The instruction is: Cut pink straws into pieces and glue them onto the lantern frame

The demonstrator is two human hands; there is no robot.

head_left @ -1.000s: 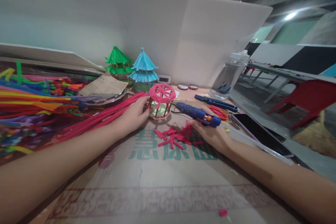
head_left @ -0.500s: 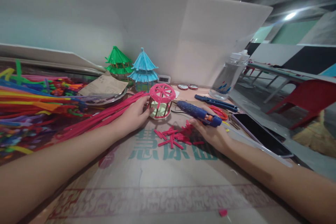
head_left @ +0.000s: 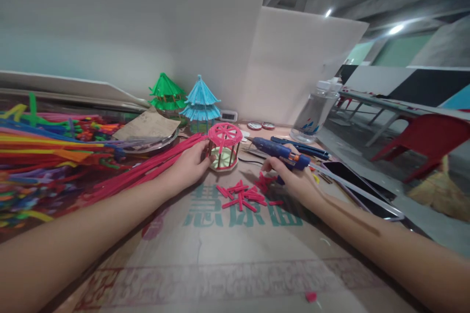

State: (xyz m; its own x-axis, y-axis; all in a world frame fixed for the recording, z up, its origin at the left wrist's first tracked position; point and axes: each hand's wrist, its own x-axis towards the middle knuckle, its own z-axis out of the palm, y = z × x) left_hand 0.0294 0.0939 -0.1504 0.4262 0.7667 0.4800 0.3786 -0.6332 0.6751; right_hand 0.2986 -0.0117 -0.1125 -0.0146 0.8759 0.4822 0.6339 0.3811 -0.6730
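The blue glue gun [head_left: 275, 150] in the right hand [head_left: 295, 177] has lifted and drawn back; its nozzle, earlier close against the pink pavilion frame [head_left: 222, 141], now points just clear of it, toward the frame's two o'clock. The clear glue stick [head_left: 345, 184], at four o'clock, now crosses more of the dark phone [head_left: 354, 176]

Craft wkshp w/ glue gun [head_left: 274, 149], pipe-cleaner bundles [head_left: 55, 144], blue mini pavilion [head_left: 200, 100], bkgd table [head_left: 384, 104] & plastic chair [head_left: 422, 139]
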